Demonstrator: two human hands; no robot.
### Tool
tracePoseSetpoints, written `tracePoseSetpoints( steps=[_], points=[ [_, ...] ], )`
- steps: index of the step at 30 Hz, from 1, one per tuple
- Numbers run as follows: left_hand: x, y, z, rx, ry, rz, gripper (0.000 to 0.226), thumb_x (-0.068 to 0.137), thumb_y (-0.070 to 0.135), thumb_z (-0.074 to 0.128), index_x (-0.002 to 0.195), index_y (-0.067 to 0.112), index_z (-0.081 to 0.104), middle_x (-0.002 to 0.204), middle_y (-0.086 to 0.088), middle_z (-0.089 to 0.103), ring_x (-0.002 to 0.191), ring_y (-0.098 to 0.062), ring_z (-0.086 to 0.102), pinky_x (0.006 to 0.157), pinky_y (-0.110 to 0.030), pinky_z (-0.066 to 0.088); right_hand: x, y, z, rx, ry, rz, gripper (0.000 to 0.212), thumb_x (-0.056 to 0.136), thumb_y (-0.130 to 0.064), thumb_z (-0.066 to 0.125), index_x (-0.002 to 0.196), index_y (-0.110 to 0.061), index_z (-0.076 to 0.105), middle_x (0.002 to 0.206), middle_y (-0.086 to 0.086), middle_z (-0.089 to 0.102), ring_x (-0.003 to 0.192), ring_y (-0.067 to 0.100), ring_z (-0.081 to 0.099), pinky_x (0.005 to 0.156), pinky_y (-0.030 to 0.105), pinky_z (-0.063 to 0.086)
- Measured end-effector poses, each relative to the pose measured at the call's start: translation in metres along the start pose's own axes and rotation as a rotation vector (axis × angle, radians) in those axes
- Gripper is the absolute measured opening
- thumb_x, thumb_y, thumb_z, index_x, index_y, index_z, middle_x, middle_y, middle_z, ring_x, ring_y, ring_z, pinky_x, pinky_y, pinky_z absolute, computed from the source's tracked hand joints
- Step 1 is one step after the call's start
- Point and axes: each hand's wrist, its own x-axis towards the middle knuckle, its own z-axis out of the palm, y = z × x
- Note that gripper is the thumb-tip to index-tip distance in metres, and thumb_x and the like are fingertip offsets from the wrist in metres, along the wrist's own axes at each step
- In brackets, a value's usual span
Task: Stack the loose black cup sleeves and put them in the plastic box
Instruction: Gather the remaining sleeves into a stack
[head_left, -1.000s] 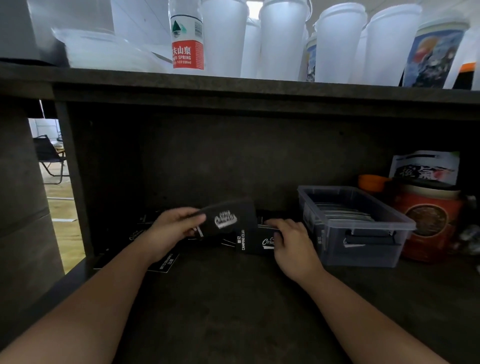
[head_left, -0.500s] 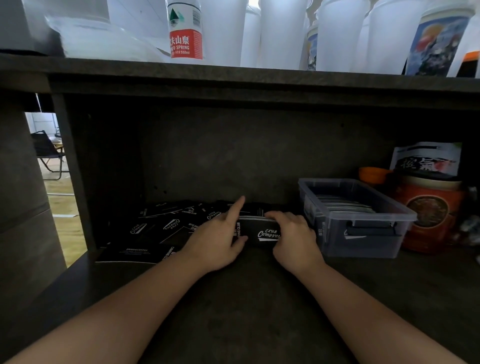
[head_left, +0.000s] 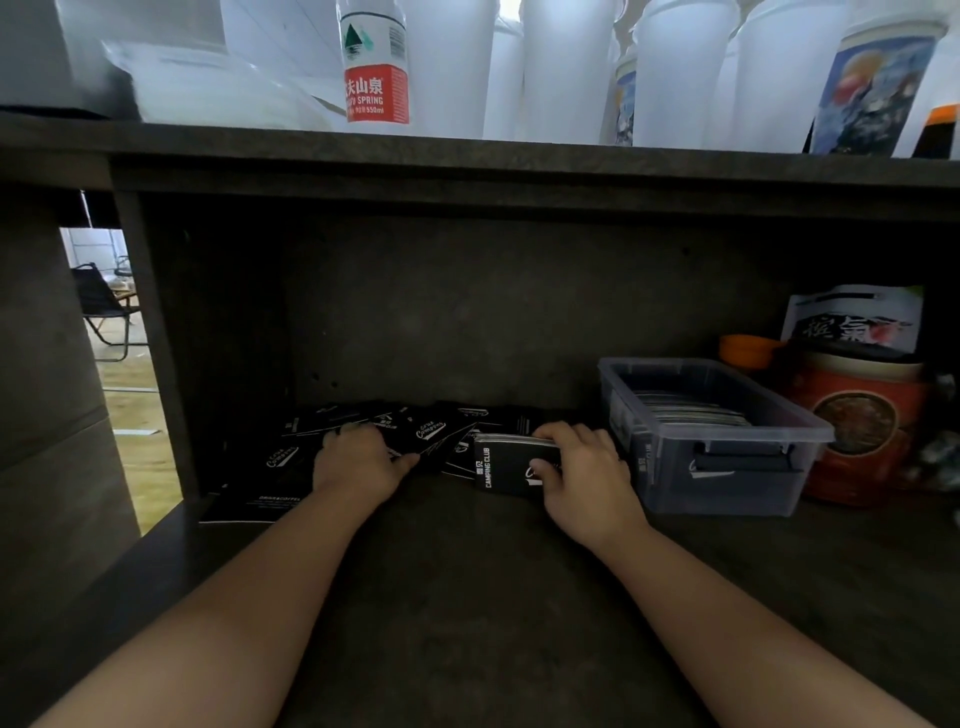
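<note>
Several loose black cup sleeves with white print lie scattered at the back left of the dark lower shelf. My right hand grips a stack of black sleeves standing on edge, fingers over its top and thumb on its front. My left hand lies on the scattered sleeves, its fingers curled onto one of them. The clear plastic box stands just right of my right hand and holds a row of sleeves.
An orange-red round tin with a printed bag behind it stands right of the box. The upper shelf board carries a water bottle and tall white cups. A side panel closes the shelf on the left.
My left hand set a sleeve against the stack, then moved left onto the scattered sleeves. My right hand has kept hold of the stack.
</note>
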Motion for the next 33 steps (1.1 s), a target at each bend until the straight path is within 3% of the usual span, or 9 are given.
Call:
tracePoseSetpoints(
  steps=[3,7,9,11,13,17,21,28,33],
  points=[
    [-0.001,-0.002,-0.004,-0.331,0.145,0.014,0.051,0.080,0.032,0.076,0.121,0.012,0.052,0.117,-0.010,0.059,0.107,-0.026,0.057,0.086,-0.034,0.047,0.000,0.000,0.000,0.008,-0.005,0.000,0.031,0.096,-0.029,0.054,0.127,-0.030,0.050,0.124,-0.005,0.053,0.118,0.015,0.040,0.095,0.042,0.041],
    [-0.001,0.001,-0.018,-0.870,0.286,0.055,0.020,0.094,0.016,0.061,0.114,0.015,0.060,0.089,0.003,0.064,0.081,-0.010,0.061,0.078,-0.029,0.050,0.001,0.002,-0.001,0.012,-0.018,-0.009,0.033,0.097,-0.026,0.052,0.130,-0.030,0.049,0.126,-0.005,0.052,0.119,0.015,0.039,0.097,0.042,0.041],
    [-0.003,0.002,-0.027,-1.169,0.180,0.075,0.014,0.096,0.016,0.057,0.110,0.017,0.061,0.094,0.003,0.065,0.087,-0.011,0.062,0.076,-0.027,0.052,0.001,0.003,-0.001,0.019,-0.023,-0.009,0.035,0.097,-0.024,0.050,0.132,-0.030,0.049,0.127,-0.005,0.051,0.120,0.015,0.039,0.098,0.042,0.040],
    [-0.008,0.001,-0.032,-1.245,-0.039,0.126,0.011,0.096,0.016,0.057,0.105,0.016,0.065,0.099,0.000,0.067,0.090,-0.013,0.062,0.073,-0.023,0.049,0.002,0.004,-0.001,0.033,-0.026,-0.010,0.036,0.098,-0.022,0.048,0.133,-0.028,0.049,0.128,-0.004,0.052,0.120,0.016,0.040,0.098,0.044,0.041],
    [-0.011,-0.002,-0.029,-1.063,-0.177,0.244,0.012,0.092,0.014,0.063,0.102,0.015,0.070,0.098,-0.003,0.070,0.089,-0.012,0.063,0.074,-0.020,0.049,0.003,0.004,-0.001,0.084,-0.015,-0.010,0.034,0.099,-0.020,0.042,0.132,-0.025,0.052,0.126,-0.002,0.055,0.117,0.017,0.042,0.098,0.045,0.042],
    [-0.016,0.006,-0.019,-0.743,-0.120,0.383,0.015,0.081,0.017,0.076,0.087,0.031,0.075,0.083,0.009,0.074,0.081,0.001,0.067,0.079,-0.020,0.050,0.002,0.004,-0.004,0.219,0.041,0.001,0.032,0.103,-0.026,0.034,0.125,-0.024,0.057,0.118,-0.003,0.060,0.111,0.014,0.048,0.097,0.042,0.042],
    [-0.025,0.028,-0.012,-0.632,-0.031,0.402,0.034,0.079,0.024,0.079,0.110,0.031,0.068,0.075,0.010,0.071,0.072,0.004,0.065,0.081,-0.024,0.052,0.001,0.003,-0.006,0.185,0.027,-0.003,0.033,0.096,-0.021,0.049,0.128,-0.025,0.054,0.117,-0.003,0.061,0.115,0.014,0.047,0.098,0.042,0.043],
    [-0.036,0.035,-0.011,-0.026,0.001,0.695,0.060,0.100,0.037,0.044,0.153,0.028,0.018,0.100,0.003,0.071,0.090,-0.014,0.064,0.081,-0.030,0.050,0.000,-0.002,-0.004,0.030,-0.047,0.041,0.047,0.092,-0.018,0.050,0.137,-0.029,0.042,0.131,-0.003,0.050,0.126,0.017,0.036,0.103,0.045,0.032],
    [-0.052,0.053,-0.007,0.084,0.018,0.732,0.071,0.102,0.043,0.033,0.149,0.033,-0.019,0.069,0.006,0.055,0.060,-0.007,0.054,0.062,-0.032,0.051,-0.001,-0.003,-0.001,0.002,-0.022,0.045,0.040,0.098,-0.036,0.049,0.137,-0.031,0.042,0.134,-0.004,0.048,0.127,0.016,0.036,0.100,0.045,0.036]
  ],
)
